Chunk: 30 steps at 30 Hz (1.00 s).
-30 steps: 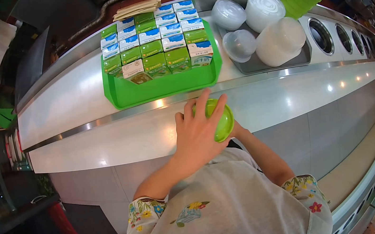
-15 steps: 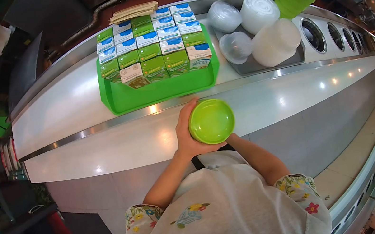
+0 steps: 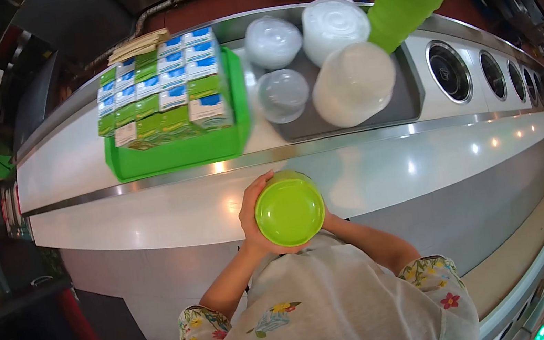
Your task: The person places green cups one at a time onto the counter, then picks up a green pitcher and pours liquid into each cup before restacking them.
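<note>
A bright green bowl [image 3: 290, 213], shiny inside, is held in front of my chest over the counter's near edge. It faces up toward me with nothing in it; whether others are nested under it is hidden. My left hand [image 3: 251, 216] wraps round its left side, thumb near the rim and fingers passing underneath. At the lower right, my right hand [image 3: 330, 220] rests against the bowl, its fingers mostly hidden behind it. Beyond, a tall leaning stack of green bowls [image 3: 405, 2] stands at the right end of a grey tray [image 3: 294, 128].
Stacked clear and white plastic bowls [image 3: 354, 85] fill the grey tray. Left of it, a green tray [image 3: 180, 160] carries rows of milk cartons [image 3: 162, 102], with wooden chopsticks [image 3: 138, 45] behind. Round black insets [image 3: 449, 72] line the counter rightward. A metal strip [image 3: 216, 169] edges the raised shelf.
My view has turned right, so the trays appear farther left. Both hands still hold the green bowl, which now sits slightly lower and more to the left in view.
</note>
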Tool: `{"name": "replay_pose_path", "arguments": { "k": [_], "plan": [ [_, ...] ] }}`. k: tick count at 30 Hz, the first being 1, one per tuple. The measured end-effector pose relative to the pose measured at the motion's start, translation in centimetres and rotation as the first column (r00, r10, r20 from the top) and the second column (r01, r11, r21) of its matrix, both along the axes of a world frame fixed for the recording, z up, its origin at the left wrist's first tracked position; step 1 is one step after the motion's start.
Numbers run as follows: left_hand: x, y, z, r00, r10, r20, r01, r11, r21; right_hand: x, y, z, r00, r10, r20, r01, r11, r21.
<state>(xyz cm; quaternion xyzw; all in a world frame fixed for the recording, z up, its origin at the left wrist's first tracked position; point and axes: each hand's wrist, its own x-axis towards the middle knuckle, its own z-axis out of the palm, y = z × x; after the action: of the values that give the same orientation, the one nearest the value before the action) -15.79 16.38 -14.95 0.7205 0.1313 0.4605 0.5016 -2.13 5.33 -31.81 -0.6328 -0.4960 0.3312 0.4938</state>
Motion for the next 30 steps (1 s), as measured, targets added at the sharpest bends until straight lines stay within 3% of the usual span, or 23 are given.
{"name": "replay_pose_path", "arguments": {
  "k": [2, 5, 13, 20, 21, 23, 27, 28, 29, 30],
  "plan": [
    [3.4, -2.6, -0.3, 1.000, 0.025, 0.005, -0.025, 1.000, -0.002, 2.8, -2.9, -3.2, 0.911, -0.080, -0.404, 0.039, 0.993, -0.110],
    [8.9, -5.9, -0.5, 0.997, 0.043, 0.065, -0.042, 0.999, -0.020, 8.2, -5.6, -0.3, 0.861, -0.061, -0.505, 0.045, 0.998, -0.043],
    [21.7, -12.3, 0.3, 0.998, -0.027, 0.055, 0.031, 0.997, -0.071, 19.1, -14.4, -1.8, 0.984, -0.069, -0.164, 0.048, 0.991, -0.128],
    [28.3, -14.9, 0.9, 0.986, -0.143, 0.085, 0.153, 0.980, -0.128, 28.1, -18.9, -4.4, 0.980, -0.061, 0.188, 0.097, 0.978, -0.186],
    [28.7, -14.9, 1.0, 0.983, -0.169, 0.070, 0.176, 0.976, -0.124, 28.3, -18.6, -4.2, 0.981, -0.063, 0.186, 0.098, 0.978, -0.183],
    [28.8, -14.9, 1.2, 0.982, -0.180, 0.055, 0.185, 0.976, -0.116, 28.4, -17.3, -4.0, 0.969, -0.161, -0.185, 0.113, 0.963, -0.245],
    [28.0, -14.4, 1.5, 0.972, -0.235, 0.016, 0.235, 0.959, -0.161, 28.6, -16.8, -1.1, 0.958, -0.180, -0.222, 0.150, 0.978, -0.146],
    [27.6, -14.1, 2.2, 0.972, -0.233, 0.014, 0.232, 0.959, -0.166, 28.8, -16.9, -0.7, 0.956, -0.096, 0.276, 0.144, 0.977, -0.159],
    [27.2, -13.4, 2.9, 0.950, -0.295, -0.104, 0.275, 0.947, -0.167, 28.9, -16.7, -0.2, 0.712, 0.018, 0.702, 0.143, 0.975, -0.170],
    [27.1, -12.9, 3.7, 0.910, -0.352, -0.221, 0.319, 0.932, -0.174, 28.9, -16.6, 0.0, 0.715, 0.018, 0.699, 0.142, 0.975, -0.171]
  ]
}}
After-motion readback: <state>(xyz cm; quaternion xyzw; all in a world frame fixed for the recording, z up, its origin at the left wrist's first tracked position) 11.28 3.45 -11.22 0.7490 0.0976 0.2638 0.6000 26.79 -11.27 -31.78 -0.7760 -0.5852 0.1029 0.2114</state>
